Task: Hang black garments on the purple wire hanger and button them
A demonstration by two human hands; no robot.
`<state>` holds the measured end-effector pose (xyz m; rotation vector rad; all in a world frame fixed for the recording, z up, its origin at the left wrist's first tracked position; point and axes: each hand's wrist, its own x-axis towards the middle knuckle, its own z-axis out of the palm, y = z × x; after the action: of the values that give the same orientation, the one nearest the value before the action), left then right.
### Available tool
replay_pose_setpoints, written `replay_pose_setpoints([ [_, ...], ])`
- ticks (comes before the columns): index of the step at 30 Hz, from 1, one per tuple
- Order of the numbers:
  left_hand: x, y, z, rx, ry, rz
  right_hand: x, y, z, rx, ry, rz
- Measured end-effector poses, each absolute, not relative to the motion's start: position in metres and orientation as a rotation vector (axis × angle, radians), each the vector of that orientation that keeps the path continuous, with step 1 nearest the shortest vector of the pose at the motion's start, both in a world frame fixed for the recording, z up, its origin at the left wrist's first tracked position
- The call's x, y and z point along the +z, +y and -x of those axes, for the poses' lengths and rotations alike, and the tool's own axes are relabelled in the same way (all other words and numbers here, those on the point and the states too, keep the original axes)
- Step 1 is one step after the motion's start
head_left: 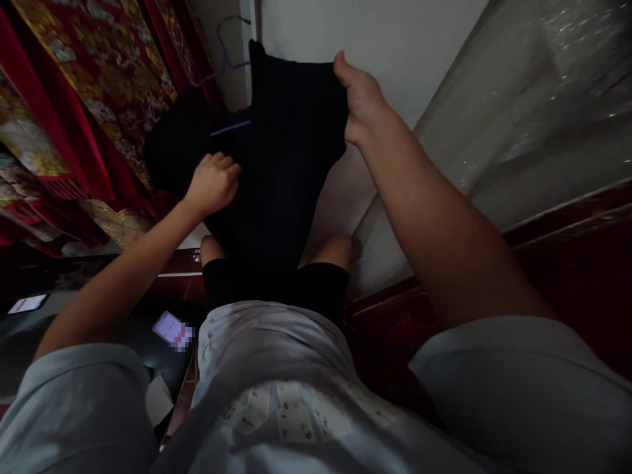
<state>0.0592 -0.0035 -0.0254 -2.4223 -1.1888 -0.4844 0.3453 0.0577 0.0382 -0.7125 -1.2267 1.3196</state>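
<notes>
Before a pale wall (pixel 370 26), black cloth (pixel 296 125): right hand (pixel 363 95) pinching its upper corner, left hand (pixel 216 182) apparently closed on it below a purple hanger (pixel 231 128). Step: presumably spreading the cloth; the next move calls for steady grips.

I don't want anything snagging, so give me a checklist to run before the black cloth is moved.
1. Right grip on the black cloth's upper corner: ok, thumb at its edge.
2. Left grip closed on the cloth: cannot tell; curled fingers hide it.
3. Purple bar clear of the cloth: not ok; one end disappears at it.
4. Purple loop joined to that bar: cannot tell.
5. Nearer phone clear of the cloth: ok, lying apart.
</notes>
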Motion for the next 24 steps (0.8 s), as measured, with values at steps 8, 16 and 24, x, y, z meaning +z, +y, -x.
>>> replay_pose_setpoints([
  [8,-0.029,-0.008,-0.063,-0.544,-1.067,2.515,0.029,0.072,-0.362,1.168,-1.126,0.618],
  [16,-0.058,-0.035,-0.108,-0.339,-0.783,2.793,-0.051,0.081,-0.399,1.043,-1.141,0.701],
  [24,-0.112,-0.041,-0.124,-0.418,-0.914,2.912,-0.099,0.059,-0.381,0.215,-0.718,0.822],
])
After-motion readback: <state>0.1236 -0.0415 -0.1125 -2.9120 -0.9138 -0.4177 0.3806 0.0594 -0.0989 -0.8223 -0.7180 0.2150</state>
